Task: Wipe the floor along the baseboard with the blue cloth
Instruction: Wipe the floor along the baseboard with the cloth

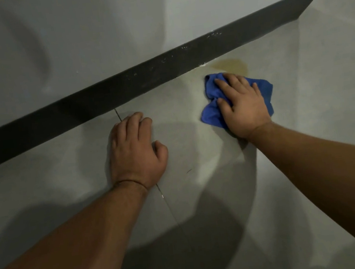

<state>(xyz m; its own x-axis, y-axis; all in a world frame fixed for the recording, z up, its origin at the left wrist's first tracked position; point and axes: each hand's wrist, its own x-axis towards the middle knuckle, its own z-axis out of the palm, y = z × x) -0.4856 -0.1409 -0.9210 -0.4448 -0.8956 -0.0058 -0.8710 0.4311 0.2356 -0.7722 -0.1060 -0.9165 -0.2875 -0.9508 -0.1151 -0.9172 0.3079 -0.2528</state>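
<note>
A crumpled blue cloth [213,112] lies on the grey floor [183,138] a short way in front of the dark baseboard [134,81]. My right hand [243,106] presses flat on top of the cloth, fingers spread and pointing toward the baseboard. Just beyond the cloth, a yellowish stain [232,66] marks the floor at the baseboard's foot. My left hand [135,150] rests palm down on the bare floor to the left, fingers slightly curled, holding nothing. It lies over a thin tile joint.
The grey wall [92,33] rises above the baseboard, which carries small white specks toward the right. A tile joint [169,204] runs from the baseboard toward me under my left hand. Dark shadows cover the near floor.
</note>
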